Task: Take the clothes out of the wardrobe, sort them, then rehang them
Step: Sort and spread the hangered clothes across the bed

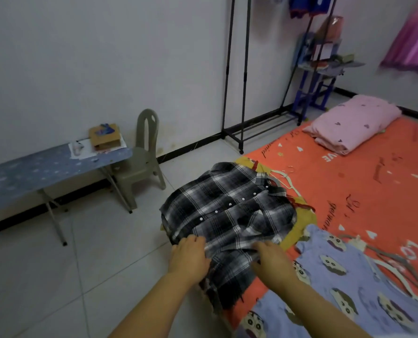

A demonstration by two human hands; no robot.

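Two hands are seen at the near-left corner of the orange printed mattress [349, 186], where a black-and-white plaid button-up shirt [227, 211] is spread out, its lower part hanging over the mattress edge. The shirt's near hem is gripped by the left hand [189, 254], whose fingers are curled onto the cloth; a fold just beside it is pinched by the right hand [270, 261], its fingers closed over the fabric. A mustard-yellow garment [305, 220] is partly covered by the shirt, and a lavender cartoon-print garment [344, 276] is laid on the mattress's near end. A folded pink blanket [352, 123] is placed at the mattress's far end, and a black metal clothes rack [237, 69] is stood just beyond its far-left edge.
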